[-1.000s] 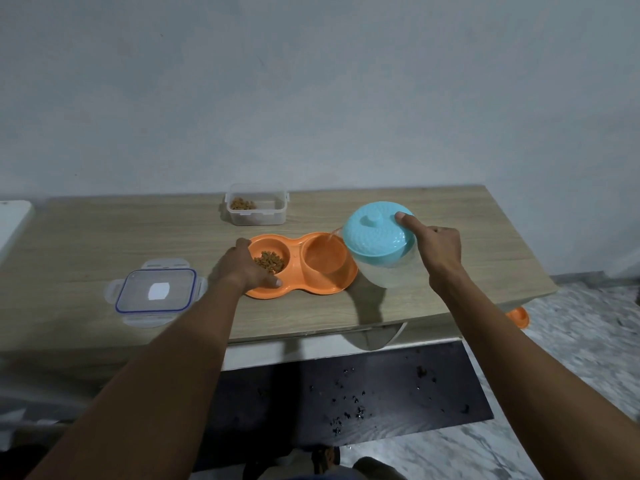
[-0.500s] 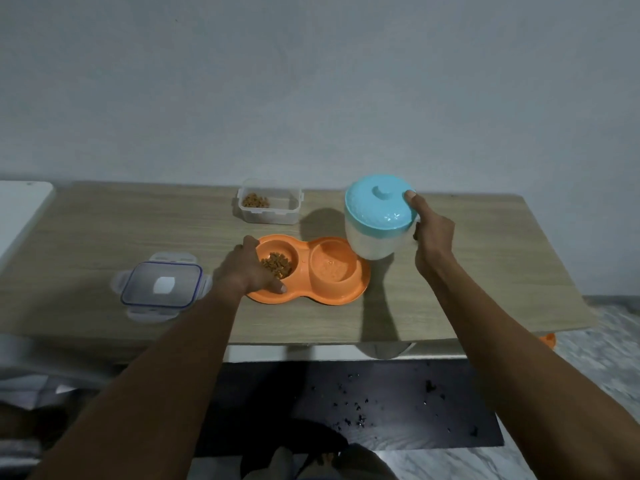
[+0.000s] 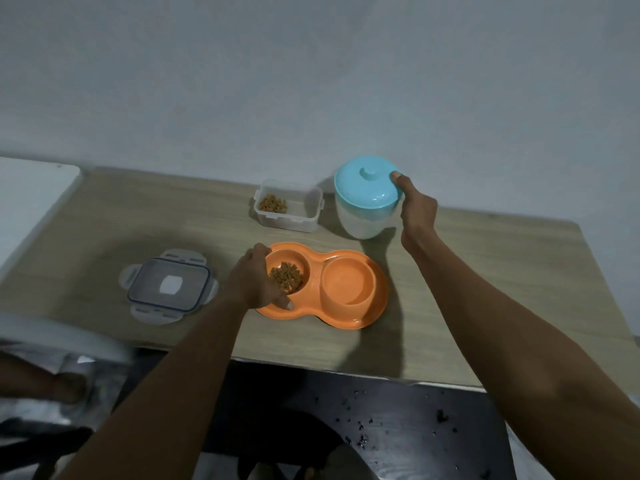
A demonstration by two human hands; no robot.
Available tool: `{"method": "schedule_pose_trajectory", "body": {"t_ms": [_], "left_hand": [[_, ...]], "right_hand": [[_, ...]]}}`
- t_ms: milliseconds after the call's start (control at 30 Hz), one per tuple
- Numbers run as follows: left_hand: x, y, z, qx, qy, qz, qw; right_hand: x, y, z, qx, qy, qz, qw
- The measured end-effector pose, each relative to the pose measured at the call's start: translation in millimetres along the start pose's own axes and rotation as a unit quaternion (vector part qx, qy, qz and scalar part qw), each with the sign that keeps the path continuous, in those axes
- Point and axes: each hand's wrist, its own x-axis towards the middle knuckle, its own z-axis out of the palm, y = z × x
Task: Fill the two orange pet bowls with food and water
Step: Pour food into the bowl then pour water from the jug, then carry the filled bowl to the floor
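Observation:
An orange double pet bowl (image 3: 375, 308) lies on the wooden table (image 3: 485, 289). Its left well holds brown kibble (image 3: 285, 277); its right well (image 3: 348, 282) looks wet and glossy. My left hand (image 3: 254, 280) grips the bowl's left rim. A white jug with a pale blue lid (image 3: 365, 197) stands upright behind the bowl, and my right hand (image 3: 417, 211) holds its right side with a fingertip on the lid.
A clear food box (image 3: 287, 211) with some kibble stands left of the jug. Its lid (image 3: 169, 285) lies flat at the left. A white surface (image 3: 31, 199) adjoins the table's left end. Below the front edge is a dark mat (image 3: 398, 427) with crumbs.
The jug has gone from tilted over the right well to upright, and has moved back and right to stand on the table. My left hand has stayed on the bowl's rim.

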Motion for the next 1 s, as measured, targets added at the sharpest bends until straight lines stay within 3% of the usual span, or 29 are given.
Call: {"method": "schedule_pose_trajectory", "body": {"t_ms": [467, 600, 667, 767, 867, 1000], "left_hand": [[1, -1, 1, 0.024, 0.000, 0.003, 1.000], [-7, 0, -2, -0.006, -0.002, -0.007, 1.000], [-9, -6, -2, -0.017, -0.002, -0.002, 1.000], [-8, -11, -1, -0.056, 0.053, 0.007, 0.997], [-15, -11, -3, -0.111, 0.133, -0.084, 0.981], [-28, -15, -2, -0.123, 0.124, -0.098, 0.980]], "right_hand": [[40, 4, 2, -0.043, -0.043, -0.050, 0.997], [14, 30, -4, -0.091, 0.082, -0.040, 0.992], [-9, 55, -13, -0.167, 0.122, -0.015, 0.978], [-54, 94, -30, -0.279, 0.097, -0.001, 0.955], [-92, 122, -40, -0.339, 0.072, -0.008, 0.938], [-117, 132, -39, -0.342, 0.039, -0.002, 0.939]]}}
